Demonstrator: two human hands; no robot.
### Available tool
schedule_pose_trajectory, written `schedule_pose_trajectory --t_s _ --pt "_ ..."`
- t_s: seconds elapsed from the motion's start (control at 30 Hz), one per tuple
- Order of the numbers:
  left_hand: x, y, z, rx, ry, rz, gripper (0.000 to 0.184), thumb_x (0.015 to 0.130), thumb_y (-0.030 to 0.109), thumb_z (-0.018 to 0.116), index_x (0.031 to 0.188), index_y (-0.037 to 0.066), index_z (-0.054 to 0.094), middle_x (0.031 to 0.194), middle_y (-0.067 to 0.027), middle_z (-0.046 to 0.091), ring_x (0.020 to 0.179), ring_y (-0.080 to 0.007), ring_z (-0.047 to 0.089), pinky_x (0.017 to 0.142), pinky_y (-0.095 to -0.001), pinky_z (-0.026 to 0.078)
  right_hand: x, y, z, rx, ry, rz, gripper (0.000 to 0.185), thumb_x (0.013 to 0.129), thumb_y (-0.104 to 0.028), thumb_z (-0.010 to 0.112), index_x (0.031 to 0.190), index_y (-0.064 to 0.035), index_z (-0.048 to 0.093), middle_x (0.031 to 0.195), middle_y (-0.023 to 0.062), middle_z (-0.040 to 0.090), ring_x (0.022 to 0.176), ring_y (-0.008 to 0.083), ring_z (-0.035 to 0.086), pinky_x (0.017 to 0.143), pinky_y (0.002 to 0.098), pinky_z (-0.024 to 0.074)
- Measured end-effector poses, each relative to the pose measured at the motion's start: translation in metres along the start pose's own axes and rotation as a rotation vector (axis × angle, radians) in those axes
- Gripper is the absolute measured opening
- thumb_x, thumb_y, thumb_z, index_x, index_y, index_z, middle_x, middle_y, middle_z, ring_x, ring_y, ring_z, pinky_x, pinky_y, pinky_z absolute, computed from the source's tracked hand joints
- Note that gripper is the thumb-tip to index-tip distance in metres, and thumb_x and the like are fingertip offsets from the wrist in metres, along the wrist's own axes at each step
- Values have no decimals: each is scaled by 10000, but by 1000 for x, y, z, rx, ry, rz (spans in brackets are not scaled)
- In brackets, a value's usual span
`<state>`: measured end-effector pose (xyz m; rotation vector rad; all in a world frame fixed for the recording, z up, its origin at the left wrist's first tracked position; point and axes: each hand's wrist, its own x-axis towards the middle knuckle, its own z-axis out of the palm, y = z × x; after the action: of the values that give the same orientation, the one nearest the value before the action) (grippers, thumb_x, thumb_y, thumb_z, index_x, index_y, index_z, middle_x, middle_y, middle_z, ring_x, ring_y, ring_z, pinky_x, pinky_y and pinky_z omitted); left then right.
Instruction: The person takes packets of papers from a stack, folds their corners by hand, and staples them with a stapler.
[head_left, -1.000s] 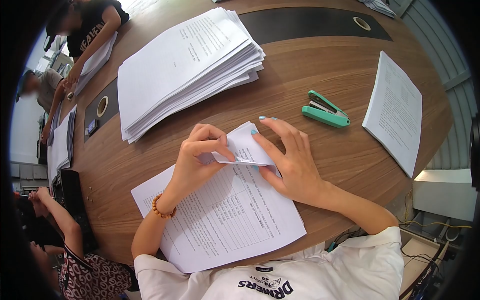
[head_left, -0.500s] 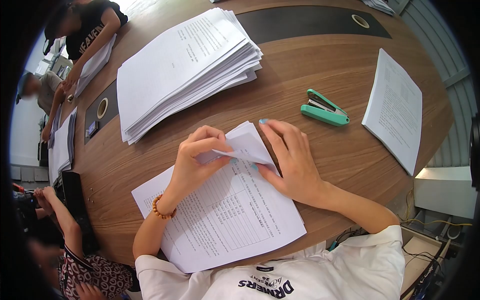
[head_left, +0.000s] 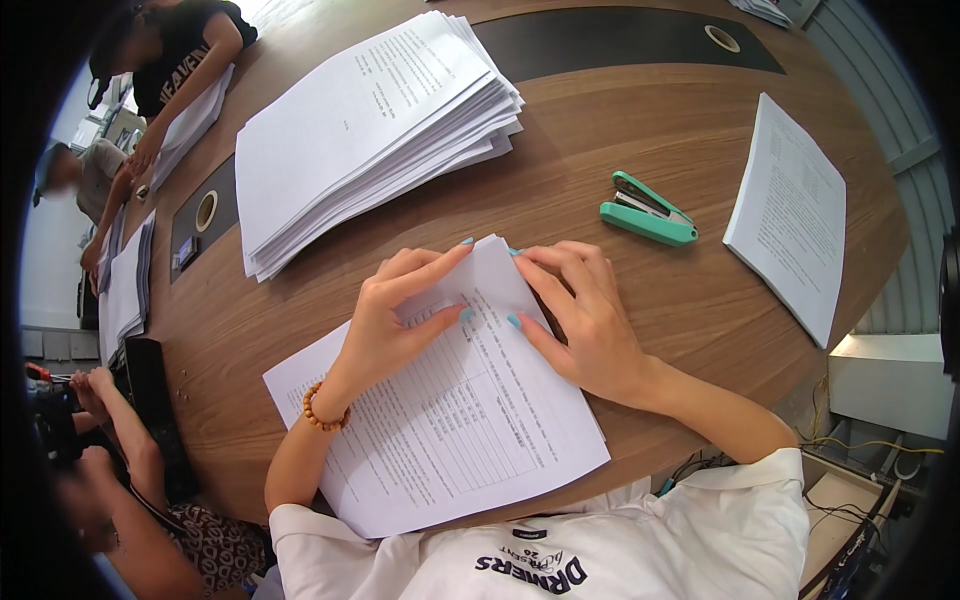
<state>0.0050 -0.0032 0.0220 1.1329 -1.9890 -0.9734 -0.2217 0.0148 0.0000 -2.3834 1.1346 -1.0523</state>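
Note:
A thin set of printed sheets (head_left: pixel 430 440) lies in front of me, its top page showing text and a table. My left hand (head_left: pixel 395 305), with a wooden bead bracelet at the wrist, rests on the upper left part of the sheets. Its thumb lies on the page, and the index finger reaches apart to the top edge. My right hand (head_left: pixel 585 315) is along the right edge near the top corner, thumb on the page and index finger at the corner, spread apart. Beyond it to the right stands a green stapler (head_left: pixel 648 210) on the table.
A tall paper stack (head_left: pixel 370 140) is beyond my left hand. Another paper pile (head_left: pixel 790 215) sits at the right table edge. Along the left are two cable holes, more papers (head_left: pixel 125 285) and other people. A person in a black shirt (head_left: pixel 190 50) leans over papers.
The top sheets' upper corner, lifted and curled between my hands before, now lies flat. My left fingers have spread apart. At lower left, another person has shifted.

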Motion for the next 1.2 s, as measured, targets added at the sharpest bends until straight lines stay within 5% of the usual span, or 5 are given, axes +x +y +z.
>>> schedule_pose_trajectory --t_s 0.7,0.87,1.03,1.2 --pt "3 2 4 89 33 20 517 743 -95 641 1231 70 603 888 -69 653 757 -131 537 662 -253 437 4 4 6 170 42 52 442 788 -63 643 1204 48 540 1070 128 551 1027 277 469 881 376 398" --pt "4 1 3 74 25 -12 507 735 -76 661 1219 66 611 881 -60 655 763 -123 546 678 -249 433 8 5 3 422 17 269 304 754 -53 673 1051 -15 621 844 60 601 886 241 516 810 347 406" --pt "5 1 -3 -77 22 -51 186 702 -76 660 835 52 649 857 -47 675 827 -150 593 711 -270 483 7 10 3 279 35 92 158 711 -37 699 862 -71 670 794 5 601 826 201 518 733 317 393" --pt "2 -11 -3 -21 2 82 185 630 -122 644 662 46 571 830 -37 666 807 -153 589 731 -274 460 5 6 0 -4 100 -226 130 680 -81 705 802 -113 674 778 -30 570 826 171 516 719 312 364"
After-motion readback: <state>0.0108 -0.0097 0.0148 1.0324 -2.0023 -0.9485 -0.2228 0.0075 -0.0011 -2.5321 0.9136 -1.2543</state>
